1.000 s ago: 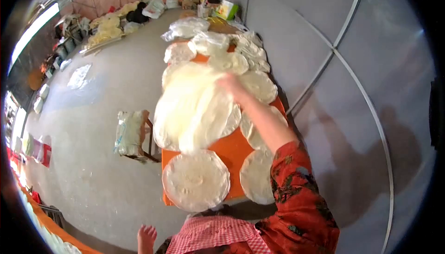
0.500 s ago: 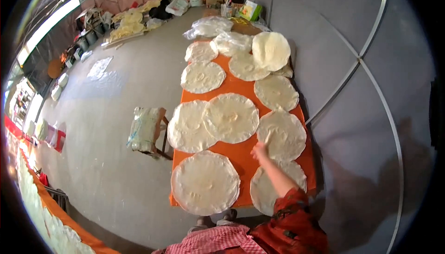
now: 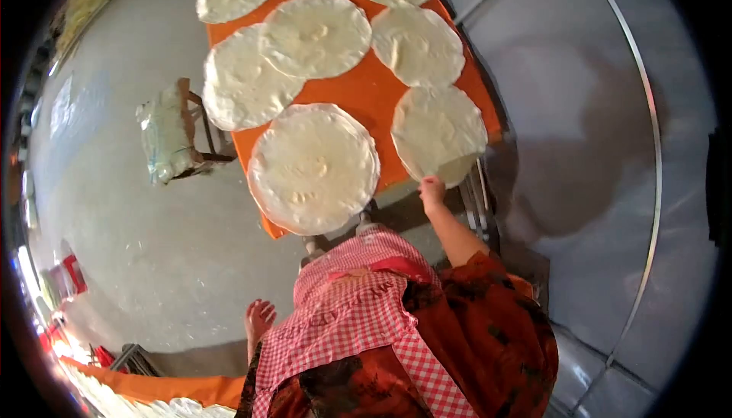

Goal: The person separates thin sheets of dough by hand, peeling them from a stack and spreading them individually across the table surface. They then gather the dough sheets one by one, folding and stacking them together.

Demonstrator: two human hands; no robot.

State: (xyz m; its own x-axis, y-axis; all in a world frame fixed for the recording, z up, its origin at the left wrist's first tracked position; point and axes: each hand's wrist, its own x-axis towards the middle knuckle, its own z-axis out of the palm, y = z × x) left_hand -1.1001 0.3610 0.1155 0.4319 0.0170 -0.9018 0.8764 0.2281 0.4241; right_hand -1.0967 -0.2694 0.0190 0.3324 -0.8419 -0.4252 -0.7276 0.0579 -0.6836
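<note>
Thin, pale, round sheets like flatbread lie on the orange-covered table (image 3: 386, 160). My right hand (image 3: 431, 191) is at the near edge of the right-hand flatbread (image 3: 438, 128), its fingers closed. What they hold, if anything, is hidden; a shadow falls on the sheet beside them. To the left of that hand, a larger flatbread (image 3: 314, 166) overhangs the table's near edge. My left hand (image 3: 261, 316) hangs low by my side, away from the table, fingers apart and holding nothing.
Farther up the table are two overlapping flatbreads (image 3: 316, 36) and another at the right (image 3: 418, 44). A stool with a plastic-wrapped top (image 3: 164, 132) stands left of the table. A grey wall with metal bars (image 3: 564, 113) borders the right side. Another orange-covered surface (image 3: 168, 389) shows at lower left.
My view has tilted down and nearer. My right hand has come back from the sheet farther up to the near edge of the closest right-hand one. My left hand has come into view.
</note>
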